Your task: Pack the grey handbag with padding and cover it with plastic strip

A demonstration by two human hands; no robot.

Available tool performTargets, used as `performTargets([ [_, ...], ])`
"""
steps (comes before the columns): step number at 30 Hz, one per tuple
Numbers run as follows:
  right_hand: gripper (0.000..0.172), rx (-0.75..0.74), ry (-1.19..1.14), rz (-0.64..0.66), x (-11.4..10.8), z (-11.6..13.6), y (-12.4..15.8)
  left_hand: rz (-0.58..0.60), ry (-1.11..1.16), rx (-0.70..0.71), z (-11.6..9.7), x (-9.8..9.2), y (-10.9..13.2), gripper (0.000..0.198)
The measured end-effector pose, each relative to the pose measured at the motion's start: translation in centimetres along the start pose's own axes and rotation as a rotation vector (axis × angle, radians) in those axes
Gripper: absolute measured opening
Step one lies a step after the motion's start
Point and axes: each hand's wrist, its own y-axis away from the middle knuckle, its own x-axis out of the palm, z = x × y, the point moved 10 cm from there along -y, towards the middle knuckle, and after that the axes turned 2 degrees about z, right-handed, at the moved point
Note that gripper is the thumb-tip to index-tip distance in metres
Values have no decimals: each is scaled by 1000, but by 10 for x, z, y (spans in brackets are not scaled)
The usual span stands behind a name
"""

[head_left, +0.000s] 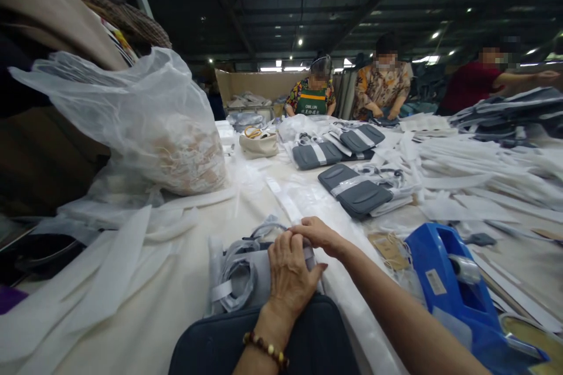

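Observation:
My left hand [288, 275], with a bead bracelet at the wrist, lies palm down on a grey padded item [264, 340] at the table's near edge. Its fingers curl over a white paper band [259, 272] wrapped round coiled grey straps [235, 275]. My right hand [319, 234] reaches in from the right and meets the left at the band's far edge, its fingers bent down on the band. The fingertips of both hands press together there.
A blue tape dispenser [457, 293] stands at the near right. A clear plastic bag [153, 123] of pale pieces bulges at the left. Banded grey items [354, 190] and loose white strips [475, 170] cover the table. Three people work at the far end.

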Motion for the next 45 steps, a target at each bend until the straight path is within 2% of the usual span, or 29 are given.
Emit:
performTargets([
  [2,27,15,-4,55,3,-1,-2,32,3,80,-5,4,5,57],
  [6,25,23,20,110,6,2,-4,105,-12,74,-4,9,10,49],
  [15,20,-50,247,8,2,18,-2,230,63,-38,6,17,11,39],
  [21,24,-154,312,-33,0,29,2,246,63,-8,2,14,13,33],
  [28,25,-203,209,-77,0,20,-3,276,50,37,-2,13,17,19],
  [33,24,-208,188,-78,0,16,-10,229,62,52,-5,10,20,15],
  [35,22,-196,224,-129,-7,18,-6,211,90,68,-5,10,23,15],
  [37,22,-193,269,-230,-16,22,11,167,169,72,-1,7,24,18],
  [39,30,-252,314,-378,-21,25,43,50,261,11,12,-1,25,15],
  [40,32,-302,338,-454,-19,23,65,-21,276,-53,22,-5,25,12],
  [41,31,-448,385,-589,-17,28,94,-80,268,-123,33,-7,26,14],
  [42,28,-594,488,-648,-4,28,120,-117,241,-188,41,-7,26,19],
  [43,30,-728,644,-654,17,24,142,-127,205,-238,48,-5,24,24],
  [45,34,-955,996,-700,62,8,177,-93,148,-288,56,2,17,27],
])
